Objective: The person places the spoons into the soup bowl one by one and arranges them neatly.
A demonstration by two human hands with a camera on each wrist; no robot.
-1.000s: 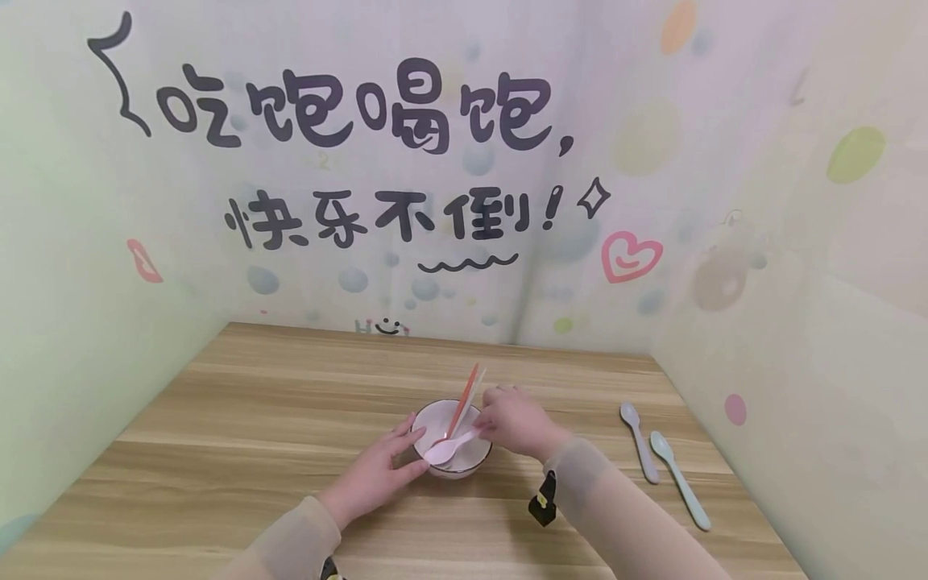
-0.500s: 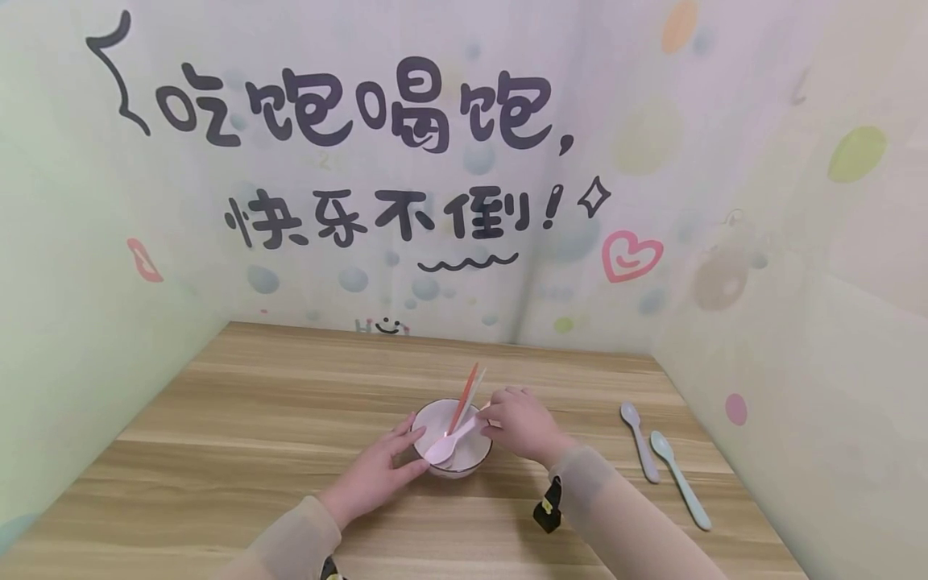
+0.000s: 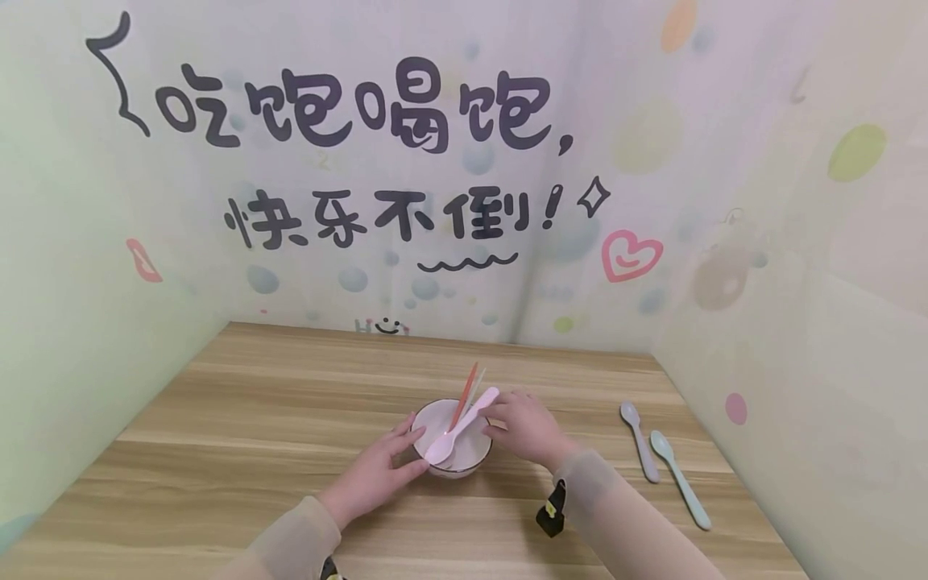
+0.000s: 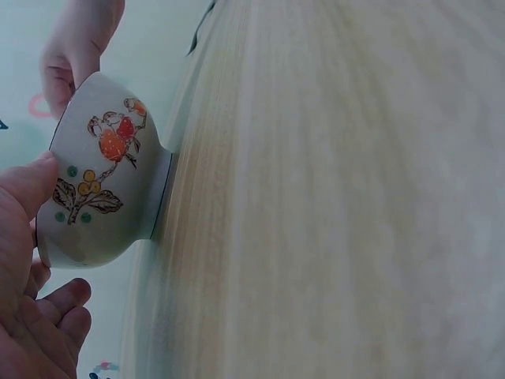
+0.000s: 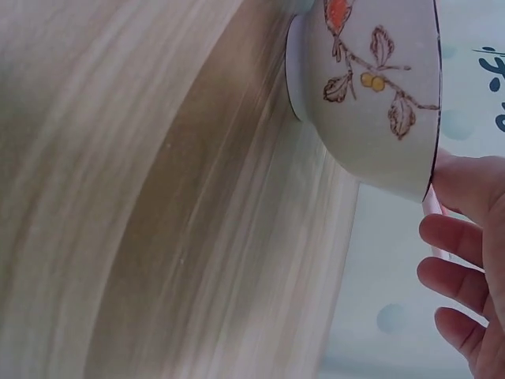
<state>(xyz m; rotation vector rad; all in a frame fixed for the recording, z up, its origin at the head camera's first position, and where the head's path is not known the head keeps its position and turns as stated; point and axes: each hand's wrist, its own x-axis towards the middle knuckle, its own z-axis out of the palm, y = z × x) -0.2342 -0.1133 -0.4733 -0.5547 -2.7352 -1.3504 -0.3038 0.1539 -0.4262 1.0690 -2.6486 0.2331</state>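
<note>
A white bowl [image 3: 451, 470] with a dark rim and painted fruit sprigs stands on the table. My left hand [image 3: 380, 467] holds its left side, thumb at the near rim and fingers farther round. A pink spoon [image 3: 464, 425] lies slanted in the bowl, its scoop low at the near left and its handle rising past the far right rim. Close to that handle is my right hand [image 3: 529, 427], fingertips at its edge, with thumb and forefinger apart. In the right wrist view its fingers [image 5: 454, 280] are loosely bent beside the bowl rim.
An orange handle [image 3: 464, 395] and a pale handle [image 3: 476, 388] also lean out of the bowl. Farther right on the wood-grain table [image 3: 239, 419] lie a lilac spoon [image 3: 641, 443] and a mint-green spoon [image 3: 681, 482]. Printed walls [image 3: 464, 298] enclose the back and sides.
The pink spoon's handle has swung up and away from me, out from under the right fingers. My right hand has shifted slightly right. The left hand and bowl stay put.
</note>
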